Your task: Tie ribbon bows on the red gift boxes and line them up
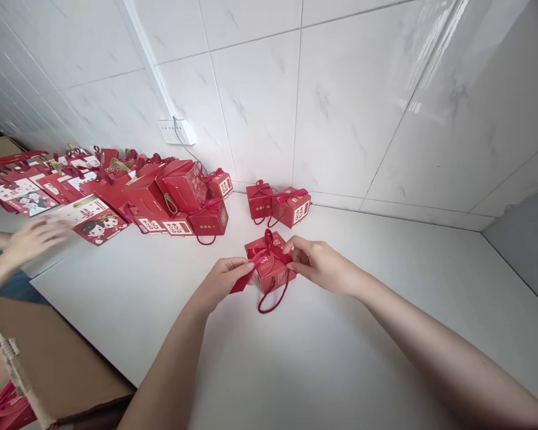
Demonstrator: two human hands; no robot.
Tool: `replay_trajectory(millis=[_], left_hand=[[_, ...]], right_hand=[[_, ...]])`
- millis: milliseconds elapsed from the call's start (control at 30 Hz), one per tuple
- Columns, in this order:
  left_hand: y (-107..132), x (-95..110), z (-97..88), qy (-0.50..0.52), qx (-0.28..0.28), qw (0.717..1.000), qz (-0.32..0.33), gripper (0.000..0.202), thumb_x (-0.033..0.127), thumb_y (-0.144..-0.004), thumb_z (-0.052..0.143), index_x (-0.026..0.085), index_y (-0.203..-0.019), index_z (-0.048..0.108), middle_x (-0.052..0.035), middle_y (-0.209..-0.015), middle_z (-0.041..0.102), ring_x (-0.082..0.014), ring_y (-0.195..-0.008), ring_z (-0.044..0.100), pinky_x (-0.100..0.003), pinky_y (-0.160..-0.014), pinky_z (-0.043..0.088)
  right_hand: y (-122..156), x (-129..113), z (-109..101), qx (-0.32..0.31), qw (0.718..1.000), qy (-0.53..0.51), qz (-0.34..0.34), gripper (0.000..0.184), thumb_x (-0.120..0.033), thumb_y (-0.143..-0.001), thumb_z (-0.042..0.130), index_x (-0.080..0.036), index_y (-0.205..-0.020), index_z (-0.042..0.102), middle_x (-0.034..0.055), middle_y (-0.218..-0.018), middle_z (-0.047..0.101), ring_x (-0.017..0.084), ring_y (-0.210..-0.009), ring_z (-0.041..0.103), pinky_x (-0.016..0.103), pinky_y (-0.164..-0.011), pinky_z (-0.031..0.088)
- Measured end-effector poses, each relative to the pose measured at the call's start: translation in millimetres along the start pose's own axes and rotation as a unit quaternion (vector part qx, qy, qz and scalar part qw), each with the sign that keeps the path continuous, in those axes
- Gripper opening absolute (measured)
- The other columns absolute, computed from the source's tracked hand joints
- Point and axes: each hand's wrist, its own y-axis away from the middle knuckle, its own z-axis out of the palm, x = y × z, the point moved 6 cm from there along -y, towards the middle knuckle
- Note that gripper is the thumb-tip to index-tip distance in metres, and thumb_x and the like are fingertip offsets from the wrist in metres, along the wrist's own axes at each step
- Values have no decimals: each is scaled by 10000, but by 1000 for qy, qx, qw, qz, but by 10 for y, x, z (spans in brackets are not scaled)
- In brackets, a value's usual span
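A small red gift box (277,276) with pale printing sits on the white table in front of me. A red ribbon (269,240) is tied in a bow on its top, and a dark red cord handle (274,309) loops down its near side onto the table. My left hand (228,279) pinches one end of the ribbon at the box's left. On the other side, my right hand (308,263) has its fingers curled closed on the ribbon's right part, close against the box.
Two finished-looking red boxes (291,208) with bows stand by the tiled wall. Many red boxes and bags (152,197) crowd the left. Another person's hand (36,239) is near a printed bag (96,220). An open cardboard carton (54,352) stands at lower left.
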Motion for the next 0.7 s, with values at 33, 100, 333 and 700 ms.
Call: replay_trajectory(millis=[33,100,333,700], left_hand=[[-4,-1,-25,11,-12,1000,-2,372,523,-837,541,191,-695,633,-16,-737,616,-151,-667,528,-270,-629,413],[-5,3,-67,18,-33,999,5,370,534,-839,546,205,-752,692,-32,-823,675,-185,-778,592,-291,-718,450],[3,-73,-13,-27,-142,990,0,308,495,-804,611,241,-874,772,-34,-992,735,-297,-1078,608,-391,-1021,396],[-112,-164,-29,6,-75,997,18,358,536,-776,652,237,-949,743,-36,-1092,724,-282,-1123,614,-398,-1033,411]], right_hand=[[-5,8,-19,0,1000,-9,1,56,-257,-908,486,-256,-964,481,-54,-693,545,135,-590,499,253,-570,403],[-9,32,-77,17,1000,1,16,163,-339,-913,505,-238,-793,462,-54,-647,496,123,-555,439,244,-531,357],[30,102,-232,110,989,-9,98,512,-581,-971,314,-216,-643,166,-44,-587,191,110,-516,194,263,-463,223],[95,-129,-214,153,987,41,18,475,-517,-1004,280,-222,-632,270,-36,-555,339,120,-498,335,264,-503,324]])
